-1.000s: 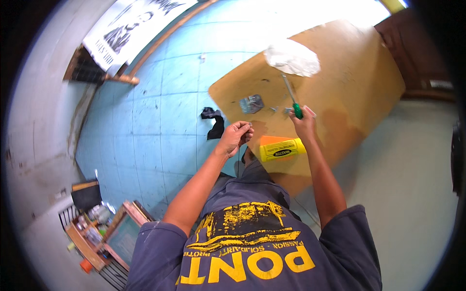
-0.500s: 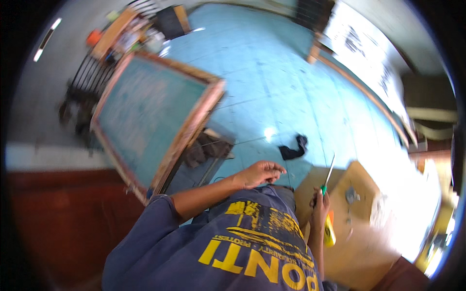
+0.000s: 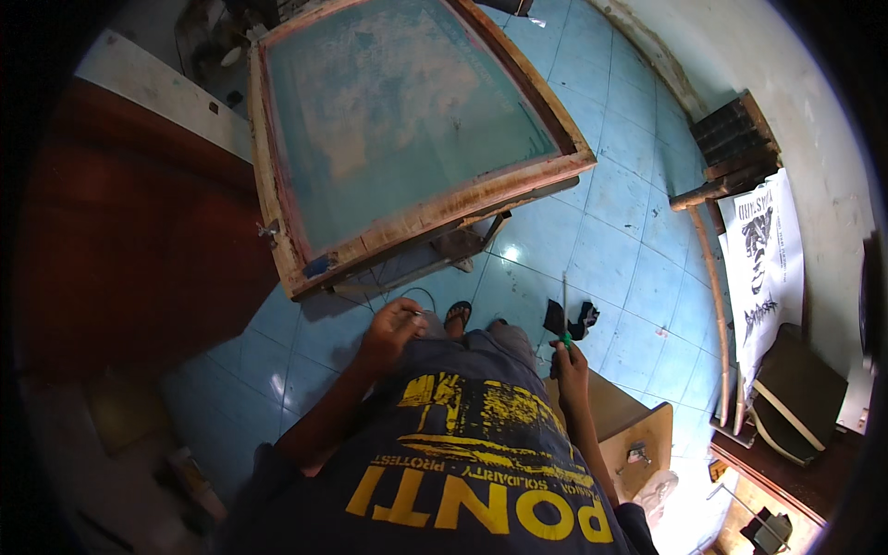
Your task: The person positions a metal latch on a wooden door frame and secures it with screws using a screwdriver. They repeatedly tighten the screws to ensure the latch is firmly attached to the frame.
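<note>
In my right hand (image 3: 571,366) is a screwdriver (image 3: 566,314) with a green handle, its thin metal shaft pointing up and away from me. My left hand (image 3: 394,331) is raised before my waist, thumb and fingers pinched together. What it holds, if anything, is too small to make out. Just beyond the left hand stands a large wooden-framed screen (image 3: 398,231) with a stained teal mesh, apart from both hands. A metal clamp or wing-nut fitting (image 3: 268,228) sits on its left side, and a blue patch (image 3: 321,265) marks its near left corner.
A reddish-brown panel (image 3: 157,231) fills the left side. Black cloth (image 3: 583,320) lies on the blue tiled floor (image 3: 638,268). A wooden box-like piece (image 3: 646,444) stands by my right arm. Farther right are a printed white sheet (image 3: 763,268) and a wooden pole (image 3: 710,296).
My view has swung left, bringing the framed screen ahead of me. The left hand's fingers are drawn closer together. The screwdriver stays in my right hand.
</note>
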### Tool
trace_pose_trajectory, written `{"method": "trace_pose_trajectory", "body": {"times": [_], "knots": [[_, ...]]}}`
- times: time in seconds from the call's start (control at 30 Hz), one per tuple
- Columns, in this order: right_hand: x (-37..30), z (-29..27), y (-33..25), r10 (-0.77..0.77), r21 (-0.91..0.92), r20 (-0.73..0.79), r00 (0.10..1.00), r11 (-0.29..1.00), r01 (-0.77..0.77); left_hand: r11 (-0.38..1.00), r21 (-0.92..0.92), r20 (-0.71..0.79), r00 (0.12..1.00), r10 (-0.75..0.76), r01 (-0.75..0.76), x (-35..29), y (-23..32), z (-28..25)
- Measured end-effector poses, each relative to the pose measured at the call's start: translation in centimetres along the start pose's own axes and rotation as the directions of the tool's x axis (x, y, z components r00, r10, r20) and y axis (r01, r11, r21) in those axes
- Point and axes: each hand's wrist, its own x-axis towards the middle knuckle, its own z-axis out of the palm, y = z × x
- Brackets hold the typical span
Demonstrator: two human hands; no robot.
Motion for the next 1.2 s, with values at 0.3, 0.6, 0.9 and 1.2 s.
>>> {"method": "trace_pose_trajectory", "body": {"times": [0.3,0.6,0.9,1.2], "knots": [[4.2,2.4,0.0,0.069,-0.185,0.163,0.984,0.982,-0.038,0.939,-0.251,-0.618,0.785,0.031,-0.234,-4.1,0.3,-6.6],[6.2,6.4,-0.1,0.095,-0.185,0.26,0.961,0.982,-0.047,0.9,-0.177,-0.793,0.599,0.109,-0.398,-5.9,0.6,-14.8],[6.2,18.3,-1.6,0.018,-0.218,0.232,0.973,0.975,0.034,0.902,0.103,-0.792,0.514,0.329,-0.419,-1.1,-0.7,-32.0],[-0.9,38.3,-2.5,-0.016,-0.085,0.118,0.993,0.996,0.026,0.916,0.356,-0.436,0.833,0.34,-0.187,5.6,1.3,-42.6]]}}
